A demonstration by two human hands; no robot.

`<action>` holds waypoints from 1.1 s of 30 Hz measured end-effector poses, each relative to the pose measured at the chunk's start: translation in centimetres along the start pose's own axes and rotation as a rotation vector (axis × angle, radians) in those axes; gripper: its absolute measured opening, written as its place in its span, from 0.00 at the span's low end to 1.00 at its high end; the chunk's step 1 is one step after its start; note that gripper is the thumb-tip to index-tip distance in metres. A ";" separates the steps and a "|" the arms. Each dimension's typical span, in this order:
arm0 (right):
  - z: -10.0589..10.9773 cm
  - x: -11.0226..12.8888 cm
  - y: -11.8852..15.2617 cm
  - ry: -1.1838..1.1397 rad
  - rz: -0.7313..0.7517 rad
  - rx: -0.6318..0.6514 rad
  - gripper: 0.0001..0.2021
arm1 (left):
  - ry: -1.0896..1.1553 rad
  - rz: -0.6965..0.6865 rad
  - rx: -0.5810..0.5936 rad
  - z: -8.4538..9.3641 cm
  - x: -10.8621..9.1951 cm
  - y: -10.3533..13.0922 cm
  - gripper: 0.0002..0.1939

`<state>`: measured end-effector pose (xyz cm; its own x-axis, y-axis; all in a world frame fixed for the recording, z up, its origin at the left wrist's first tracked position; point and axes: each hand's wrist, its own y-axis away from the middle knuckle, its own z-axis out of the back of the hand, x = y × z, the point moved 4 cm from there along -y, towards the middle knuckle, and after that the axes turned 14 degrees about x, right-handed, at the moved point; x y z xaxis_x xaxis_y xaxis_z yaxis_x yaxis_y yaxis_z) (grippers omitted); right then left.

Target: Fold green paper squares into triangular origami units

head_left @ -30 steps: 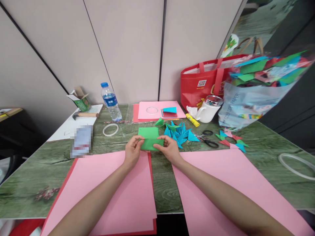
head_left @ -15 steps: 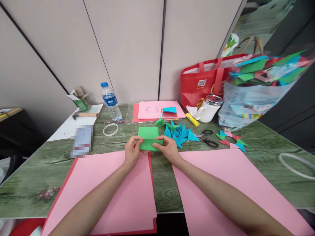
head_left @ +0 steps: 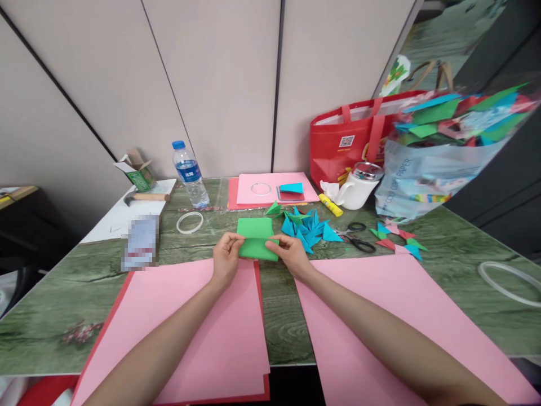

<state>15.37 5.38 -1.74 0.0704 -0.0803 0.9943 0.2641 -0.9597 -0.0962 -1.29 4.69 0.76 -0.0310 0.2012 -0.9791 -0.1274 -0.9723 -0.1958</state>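
My left hand [head_left: 227, 256] pinches the left edge of a green paper piece [head_left: 256, 248], fingers closed. At its right edge my right hand [head_left: 291, 252] grips the same paper between thumb and fingers. Another green square [head_left: 255, 226] shows just behind it; whether the two are joined I cannot tell. Right of the paper lies a heap of folded blue paper pieces [head_left: 310, 228], with a few green ones among them. Black-handled scissors [head_left: 359, 237] rest beside the heap. A ring of joined coloured paper pieces [head_left: 397, 238] lies further right.
Large pink sheets [head_left: 203, 327] lie under my left forearm, and another pink sheet [head_left: 380, 304] under my right. Along the back stand a water bottle [head_left: 191, 175], a white mug [head_left: 359, 189], a red bag [head_left: 338, 152] and a plastic bag of folded paper [head_left: 435, 175]. A hammer [head_left: 154, 197] lies left.
The front part of the green paper has tipped slightly, and my right thumb has shifted a little rightward. Both hands keep their hold, and the other things stay in place.
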 end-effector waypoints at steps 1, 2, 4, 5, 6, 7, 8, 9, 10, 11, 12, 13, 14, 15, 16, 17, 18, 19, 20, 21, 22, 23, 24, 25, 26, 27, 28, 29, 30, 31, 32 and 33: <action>0.1 0.0 0.0 0.005 0.005 -0.015 0.16 | 0.016 0.008 0.005 0.0 0.0 0.0 0.05; 0.1 -0.1 0.0 0.004 0.012 -0.026 0.16 | 0.040 0.016 0.012 -0.1 0.0 0.0 0.05; 0.2 -0.2 -0.1 -0.008 0.022 -0.035 0.15 | 0.078 0.023 0.022 -0.2 -0.1 0.1 0.06; 0.2 -0.2 -0.1 -0.012 0.025 -0.038 0.15 | 0.087 0.022 0.024 -0.3 -0.2 0.2 0.06; 0.2 -0.2 -0.1 -0.015 0.027 -0.041 0.15 | 0.092 0.019 0.024 -0.4 -0.3 0.2 0.06; 0.3 -0.3 -0.1 -0.014 0.028 -0.042 0.15 | 0.092 0.016 0.025 -0.4 -0.3 0.2 0.06; 0.3 -0.3 -0.1 -0.010 0.029 -0.043 0.15 | 0.091 0.013 0.026 -0.4 -0.4 0.2 0.06; 0.3 -0.3 -0.1 -0.008 0.030 -0.042 0.15 | 0.090 0.011 0.026 -0.4 -0.4 0.2 0.06; 0.3 -0.3 -0.1 -0.008 0.031 -0.043 0.15 | 0.090 0.009 0.025 -0.4 -0.4 0.2 0.06; 0.3 -0.3 -0.1 -0.010 0.032 -0.044 0.15 | 0.091 0.009 0.025 -0.4 -0.4 0.2 0.06; 0.3 -0.3 -0.1 -0.014 0.031 -0.044 0.15 | 0.092 0.009 0.025 -0.4 -0.4 0.2 0.06; 0.3 -0.3 0.0 -0.018 0.029 -0.044 0.15 | 0.092 0.008 0.024 -0.4 -0.4 0.2 0.06; 0.3 -0.3 0.0 -0.021 0.026 -0.046 0.15 | 0.090 0.008 0.024 -0.4 -0.4 0.2 0.06; 0.3 -0.3 0.0 -0.024 0.024 -0.048 0.14 | 0.086 0.009 0.024 -0.5 -0.5 0.2 0.06; 0.3 -0.2 0.0 -0.025 0.022 -0.051 0.14 | 0.079 0.009 0.023 -0.5 -0.5 0.2 0.06; 0.4 -0.2 0.0 -0.027 0.021 -0.053 0.14 | 0.072 0.006 0.020 -0.5 -0.6 0.3 0.06; 0.4 -0.2 0.0 -0.030 0.020 -0.054 0.14 | 0.064 0.001 0.016 -0.5 -0.6 0.3 0.05; 0.4 -0.2 0.0 -0.035 0.019 -0.053 0.14 | 0.056 -0.006 0.010 -0.4 -0.7 0.3 0.05; 0.4 -0.2 0.0 -0.042 0.016 -0.049 0.14 | 0.049 -0.012 0.006 -0.4 -0.7 0.3 0.05; 0.4 -0.2 0.0 -0.049 0.013 -0.046 0.14 | 0.046 -0.017 0.003 -0.4 -0.7 0.3 0.05; 0.4 -0.2 0.0 -0.055 0.011 -0.043 0.14 | 0.046 -0.019 0.005 -0.4 -0.7 0.2 0.05; 0.4 -0.3 0.0 -0.059 0.011 -0.041 0.14 | 0.048 -0.018 0.010 -0.4 -0.6 0.2 0.05; 0.4 -0.3 0.0 -0.058 0.012 -0.042 0.14 | 0.048 -0.016 0.015 -0.4 -0.5 0.2 0.05; 0.4 -0.3 0.0 -0.054 0.016 -0.043 0.13 | 0.047 -0.016 0.017 -0.4 -0.5 0.2 0.05; 0.4 -0.2 0.0 -0.047 0.022 -0.043 0.13 | 0.044 -0.015 0.018 -0.3 -0.5 0.2 0.05; 0.3 -0.2 0.1 -0.036 0.028 -0.040 0.13 | 0.040 -0.013 0.020 -0.3 -0.4 0.2 0.05; 0.3 -0.1 0.1 -0.022 0.034 -0.033 0.13 | 0.036 -0.010 0.025 -0.3 -0.4 0.2 0.05; 0.2 0.0 0.1 -0.007 0.040 -0.022 0.13 | 0.031 -0.007 0.031 -0.2 -0.4 0.2 0.05; 0.2 0.1 0.1 0.012 0.048 -0.010 0.13 | 0.025 -0.004 0.038 -0.2 -0.4 0.2 0.06; 0.1 0.2 0.2 0.034 0.055 -0.003 0.13 | 0.017 -0.004 0.044 -0.1 -0.4 0.1 0.06; 0.1 0.4 0.2 0.057 0.060 -0.003 0.13 | 0.004 -0.005 0.047 -0.1 -0.4 0.1 0.06; 0.1 0.5 0.2 0.079 0.065 -0.006 0.12 | -0.018 -0.010 0.046 0.0 -0.4 0.0 0.05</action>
<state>15.59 5.17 -1.30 0.0113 -0.1632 0.9865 0.2553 -0.9534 -0.1607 -1.27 4.58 1.18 -0.0470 0.2129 -0.9759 -0.1733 -0.9639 -0.2019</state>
